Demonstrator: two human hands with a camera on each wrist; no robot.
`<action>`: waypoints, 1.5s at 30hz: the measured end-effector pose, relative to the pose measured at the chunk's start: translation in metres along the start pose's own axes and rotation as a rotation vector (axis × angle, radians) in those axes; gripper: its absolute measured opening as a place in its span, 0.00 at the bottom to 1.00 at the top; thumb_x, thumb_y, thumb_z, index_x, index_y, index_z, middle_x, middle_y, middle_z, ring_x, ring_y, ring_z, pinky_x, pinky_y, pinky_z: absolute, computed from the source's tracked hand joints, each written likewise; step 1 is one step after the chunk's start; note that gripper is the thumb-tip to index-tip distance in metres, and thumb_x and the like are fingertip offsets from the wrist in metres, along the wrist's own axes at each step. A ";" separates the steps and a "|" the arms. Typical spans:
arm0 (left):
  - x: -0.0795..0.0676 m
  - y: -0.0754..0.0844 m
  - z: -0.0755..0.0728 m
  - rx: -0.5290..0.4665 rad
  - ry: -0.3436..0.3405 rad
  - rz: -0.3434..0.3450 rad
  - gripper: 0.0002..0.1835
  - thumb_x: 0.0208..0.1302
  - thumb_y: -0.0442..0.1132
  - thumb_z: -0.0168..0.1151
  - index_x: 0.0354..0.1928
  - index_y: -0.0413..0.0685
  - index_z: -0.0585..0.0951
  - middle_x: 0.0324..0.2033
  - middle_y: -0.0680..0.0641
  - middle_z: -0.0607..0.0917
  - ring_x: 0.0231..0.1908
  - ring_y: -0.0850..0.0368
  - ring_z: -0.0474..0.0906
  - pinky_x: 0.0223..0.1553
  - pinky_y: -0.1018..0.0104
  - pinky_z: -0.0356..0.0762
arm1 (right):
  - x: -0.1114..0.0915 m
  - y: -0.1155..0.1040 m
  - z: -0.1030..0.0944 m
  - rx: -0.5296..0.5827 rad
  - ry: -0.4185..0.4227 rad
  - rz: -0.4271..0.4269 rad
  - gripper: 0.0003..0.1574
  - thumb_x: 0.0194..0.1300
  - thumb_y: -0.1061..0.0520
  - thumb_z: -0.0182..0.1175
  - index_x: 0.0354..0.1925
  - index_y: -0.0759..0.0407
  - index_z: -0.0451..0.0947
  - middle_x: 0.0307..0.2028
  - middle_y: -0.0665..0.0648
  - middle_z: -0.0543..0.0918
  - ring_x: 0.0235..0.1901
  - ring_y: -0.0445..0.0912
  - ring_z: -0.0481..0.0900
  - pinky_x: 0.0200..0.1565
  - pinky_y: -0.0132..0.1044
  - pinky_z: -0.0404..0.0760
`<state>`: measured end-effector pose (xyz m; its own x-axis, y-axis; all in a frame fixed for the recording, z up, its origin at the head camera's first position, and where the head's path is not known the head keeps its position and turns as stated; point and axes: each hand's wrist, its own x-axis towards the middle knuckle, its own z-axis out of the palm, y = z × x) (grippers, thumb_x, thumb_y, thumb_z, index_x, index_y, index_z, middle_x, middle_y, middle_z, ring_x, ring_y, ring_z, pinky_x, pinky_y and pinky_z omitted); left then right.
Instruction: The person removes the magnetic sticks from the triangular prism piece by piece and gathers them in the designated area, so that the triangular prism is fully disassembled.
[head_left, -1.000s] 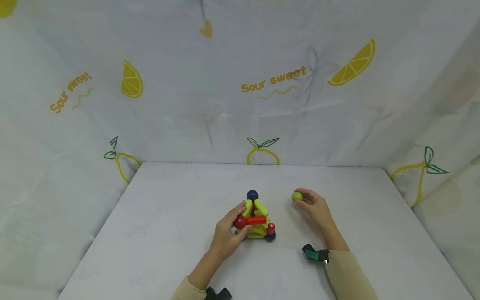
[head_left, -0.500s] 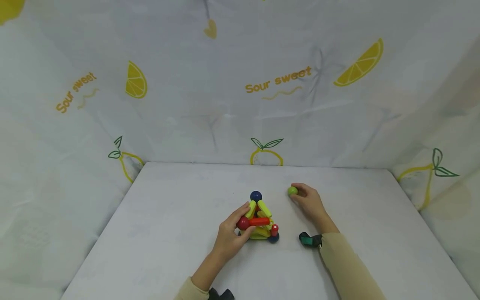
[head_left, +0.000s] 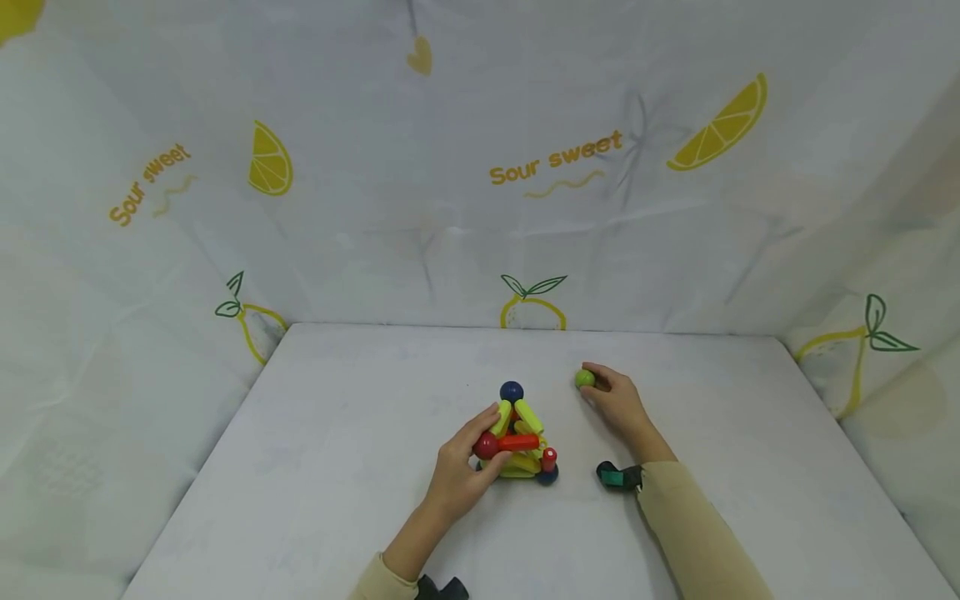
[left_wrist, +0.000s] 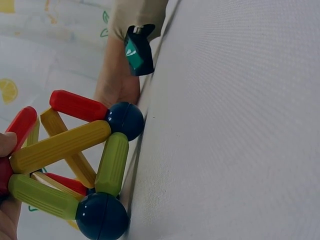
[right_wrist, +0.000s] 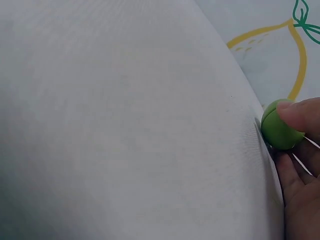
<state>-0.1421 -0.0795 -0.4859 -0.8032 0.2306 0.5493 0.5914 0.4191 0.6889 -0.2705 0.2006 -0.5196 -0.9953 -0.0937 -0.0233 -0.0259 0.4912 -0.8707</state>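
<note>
My left hand (head_left: 459,467) grips a built frame of magnetic sticks and balls by its dark red ball (head_left: 486,446). Yellow sticks (left_wrist: 60,146), light green sticks (left_wrist: 112,164) and red sticks (left_wrist: 78,105) join at navy balls (left_wrist: 102,217), seen large in the left wrist view. One navy ball (head_left: 512,392) forms the frame's far corner, and a short red stick (head_left: 550,458) stands up at its right corner. To the right and farther back, my right hand (head_left: 621,406) pinches a green ball (right_wrist: 281,125) between thumb and fingers, low over the tabletop.
The white table (head_left: 315,433) reaches back to a white curtain (head_left: 420,167) printed with lemons. A dark wrist strap with a green patch (head_left: 613,477) sits at my right cuff, and a dark wrist device (head_left: 442,588) sits at my left.
My right hand has moved slightly back and to the left with the green ball. The left hand keeps its hold on the frame; the whole view has shifted a little.
</note>
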 end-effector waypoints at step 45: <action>0.000 0.001 0.000 -0.004 0.023 0.041 0.30 0.55 0.36 0.69 0.61 0.40 0.72 0.62 0.43 0.75 0.60 0.48 0.74 0.52 0.63 0.77 | -0.123 -0.098 0.027 0.122 -0.142 -0.463 0.21 0.60 0.64 0.63 0.53 0.61 0.76 0.51 0.60 0.82 0.52 0.46 0.79 0.54 0.36 0.79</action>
<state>-0.1410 -0.0793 -0.4847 -0.7762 0.2274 0.5880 0.6245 0.4056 0.6675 -0.1426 0.1402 -0.4447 -0.8591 -0.3990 0.3206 -0.4430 0.2661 -0.8561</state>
